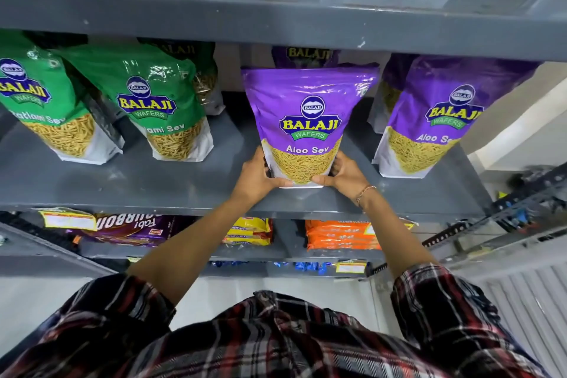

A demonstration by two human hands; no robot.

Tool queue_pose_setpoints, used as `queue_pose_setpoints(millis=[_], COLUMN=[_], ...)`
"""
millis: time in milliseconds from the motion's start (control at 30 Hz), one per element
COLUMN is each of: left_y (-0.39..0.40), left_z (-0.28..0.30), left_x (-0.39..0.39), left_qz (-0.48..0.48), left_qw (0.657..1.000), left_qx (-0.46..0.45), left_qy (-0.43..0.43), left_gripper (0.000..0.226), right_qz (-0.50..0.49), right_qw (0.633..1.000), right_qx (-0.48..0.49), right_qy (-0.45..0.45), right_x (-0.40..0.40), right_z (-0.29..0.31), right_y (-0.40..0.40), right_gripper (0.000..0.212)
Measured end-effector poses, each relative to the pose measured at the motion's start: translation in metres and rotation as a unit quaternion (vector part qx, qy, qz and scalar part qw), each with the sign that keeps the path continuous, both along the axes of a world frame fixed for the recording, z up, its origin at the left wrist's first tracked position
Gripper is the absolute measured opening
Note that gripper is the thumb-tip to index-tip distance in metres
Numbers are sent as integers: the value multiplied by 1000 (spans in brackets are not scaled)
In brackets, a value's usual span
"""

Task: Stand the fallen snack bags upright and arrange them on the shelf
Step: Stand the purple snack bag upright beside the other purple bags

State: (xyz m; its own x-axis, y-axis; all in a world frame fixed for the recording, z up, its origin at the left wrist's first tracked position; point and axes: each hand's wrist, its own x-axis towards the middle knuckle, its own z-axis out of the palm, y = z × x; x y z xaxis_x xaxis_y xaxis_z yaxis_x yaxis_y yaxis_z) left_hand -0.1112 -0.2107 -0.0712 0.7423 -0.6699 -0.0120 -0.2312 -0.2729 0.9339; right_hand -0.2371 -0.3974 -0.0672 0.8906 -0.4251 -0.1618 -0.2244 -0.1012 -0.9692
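A glossy purple foil pouch of Aloo Sev [308,120] is held upright near the front edge of the grey painted metal shelf [122,181], roughly midway along it. The left hand [257,176] and the right hand [342,175] are clamped on the pouch's lower corners from either side, thumbs laid across the front of the white base and the remaining fingers wrapped behind, out of sight. The grip is placed low, probably because the flat gusset is the part that must be seated squarely for the bag to stand; a hold at the soft top would let it buckle. Whether the base is already resting fully on the shelf or is a shade above it cannot be told. A second purple pouch [429,120] stands to the right, leaning slightly, and another purple bag top [308,54] is seen directly behind the held one, so rows by flavour seem intended. To the left, two green foil pouches of Ratlami Sev are noted, one at the far left [52,107] and one beside it [159,107], both tilted and overlapping rather than squared up. These are judged still in need of straightening. A gap is left either side of the held pouch, presumably for even spacing. Packets in orange and yellow wrappers [339,235] lie on the shelf below.
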Motion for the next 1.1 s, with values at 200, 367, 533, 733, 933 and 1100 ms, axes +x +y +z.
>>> queue_pose_setpoints(millis=[200,367,533,733,933,1100], left_y=[22,31,35,38,32,-33], left_z=[-2,6,12,16,5,27], left_x=[-23,-36,-42,-52,-112,-162], left_qz=[-12,-13,-19,-19,201,-44], left_qw=[1000,1000,999,998,976,999], left_qx=[20,23,32,49,82,-24], left_qy=[-11,-7,-10,24,-11,19], left_gripper=[92,89,85,97,45,15], right_qz=[6,-6,-20,-5,-87,-326], right_qw=[1000,1000,999,1000,996,920], right_qx=[-6,-16,-15,-6,-5,-205], right_qy=[9,15,24,21,26,68], right_x=[-27,-37,-42,-46,-77,-128], right_z=[1,8,9,13,2,12], right_y=[24,40,50,55,32,-34], right_gripper=[56,59,63,67,71,14])
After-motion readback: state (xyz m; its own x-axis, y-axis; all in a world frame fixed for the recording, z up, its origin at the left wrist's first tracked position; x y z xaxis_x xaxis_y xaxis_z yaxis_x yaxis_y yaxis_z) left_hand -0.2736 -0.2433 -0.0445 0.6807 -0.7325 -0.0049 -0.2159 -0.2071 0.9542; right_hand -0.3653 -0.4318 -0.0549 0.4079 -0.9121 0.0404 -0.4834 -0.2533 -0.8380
